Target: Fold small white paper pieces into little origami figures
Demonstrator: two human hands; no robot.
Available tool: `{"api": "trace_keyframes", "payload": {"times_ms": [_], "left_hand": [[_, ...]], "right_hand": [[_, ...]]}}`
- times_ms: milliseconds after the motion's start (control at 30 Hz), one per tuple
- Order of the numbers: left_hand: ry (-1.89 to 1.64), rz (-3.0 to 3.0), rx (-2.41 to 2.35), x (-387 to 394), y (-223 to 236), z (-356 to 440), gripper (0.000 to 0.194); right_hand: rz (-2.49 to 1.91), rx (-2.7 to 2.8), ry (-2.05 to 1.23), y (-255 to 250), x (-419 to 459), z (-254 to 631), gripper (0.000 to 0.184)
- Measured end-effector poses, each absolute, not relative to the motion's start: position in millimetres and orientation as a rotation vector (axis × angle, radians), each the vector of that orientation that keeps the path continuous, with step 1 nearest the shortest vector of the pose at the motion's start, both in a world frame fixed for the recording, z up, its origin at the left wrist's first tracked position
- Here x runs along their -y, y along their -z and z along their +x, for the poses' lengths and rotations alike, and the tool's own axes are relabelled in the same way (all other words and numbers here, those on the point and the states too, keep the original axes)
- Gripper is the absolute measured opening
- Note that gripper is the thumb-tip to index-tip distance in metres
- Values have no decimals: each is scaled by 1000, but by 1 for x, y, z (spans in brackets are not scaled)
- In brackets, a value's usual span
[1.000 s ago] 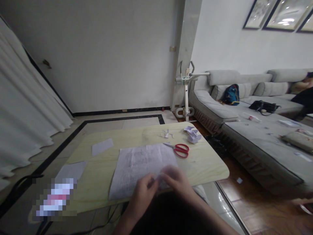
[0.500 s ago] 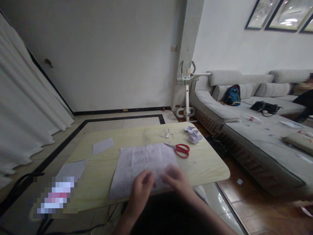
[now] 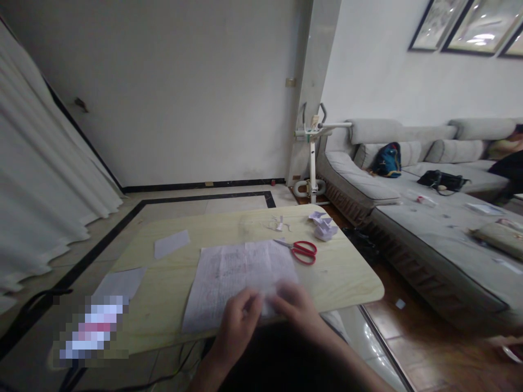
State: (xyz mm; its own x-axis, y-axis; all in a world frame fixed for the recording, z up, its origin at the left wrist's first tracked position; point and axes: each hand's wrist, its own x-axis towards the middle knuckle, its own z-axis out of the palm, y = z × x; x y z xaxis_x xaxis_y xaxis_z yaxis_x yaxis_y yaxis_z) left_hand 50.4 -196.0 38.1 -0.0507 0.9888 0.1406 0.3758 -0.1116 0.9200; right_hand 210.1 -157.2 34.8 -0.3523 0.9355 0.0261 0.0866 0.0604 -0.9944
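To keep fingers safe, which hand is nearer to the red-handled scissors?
The right hand. It is just on the near side of the scissors; the left hand is farther away, toward the left.

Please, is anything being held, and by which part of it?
It cannot be told: left hand and right hand are close together over the printed sheet, but their fingertips are blurred.

Pale wood surface (image 3: 343,272), rounded corners. Large printed sheet (image 3: 237,272) near edge, red-handled scissors (image 3: 303,252) at its far right corner; folded papers (image 3: 324,226), paper scraps (image 3: 280,224) beyond.
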Motion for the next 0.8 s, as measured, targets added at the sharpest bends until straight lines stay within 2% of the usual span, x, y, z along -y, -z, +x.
{"api": "trace_keyframes", "payload": {"times_ms": [233, 433, 667, 800], "left_hand": [[-1079, 1667, -1444, 198, -48, 46, 32], [-1109, 1581, -1474, 199, -56, 46, 36], [-1135, 1476, -1411, 199, -58, 52, 28], [-1171, 1527, -1450, 201, -60, 53, 29]], "right_hand": [[-1016, 1599, -1518, -54, 162, 210, 34], [-997, 1584, -1498, -52, 164, 210, 35], [-1025, 1391, -1513, -54, 162, 209, 42], [-1001, 1416, -1517, -56, 163, 210, 36]]}}
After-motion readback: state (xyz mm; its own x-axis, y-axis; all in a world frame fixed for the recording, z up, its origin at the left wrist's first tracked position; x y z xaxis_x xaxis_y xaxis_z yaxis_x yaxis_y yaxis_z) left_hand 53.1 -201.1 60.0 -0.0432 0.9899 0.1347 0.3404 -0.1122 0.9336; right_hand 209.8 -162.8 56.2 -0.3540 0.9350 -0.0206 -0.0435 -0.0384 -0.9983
